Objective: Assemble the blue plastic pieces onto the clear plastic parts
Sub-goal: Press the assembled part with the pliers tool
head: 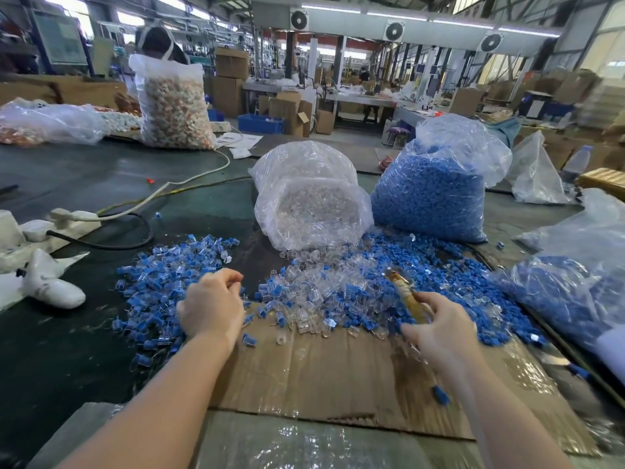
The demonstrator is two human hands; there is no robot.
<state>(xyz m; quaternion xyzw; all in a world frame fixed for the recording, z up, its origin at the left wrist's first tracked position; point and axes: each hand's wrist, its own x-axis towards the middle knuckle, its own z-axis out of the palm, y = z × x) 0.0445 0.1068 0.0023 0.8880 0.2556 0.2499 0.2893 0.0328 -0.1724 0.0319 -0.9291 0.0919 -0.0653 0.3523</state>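
On the cardboard sheet (304, 374) laid over the desk (84, 333), the likeliest slip is mixing: finished pieces (162, 279) lie heaped at the left, just beside the loose clear plastic parts (314, 282) in the middle, and a careless sweep of either forearm could push them together or send bits off the near edge, where one stray blue piece (440, 396) already lies apart. The left hand (211, 308) hovers over the finished heap with fingers curled in; whether it pinches a part I cannot tell. The right hand (439, 328) grips a blurred yellowish tool (404, 291), so a blue piece could seat crooked if pressed in haste. The blue plastic pieces (449, 279) are small, opaque caps scattered at the right, spilling from a full bag (433, 194); the clear parts are glassy little shells pouring from a tipped bag (314, 204).
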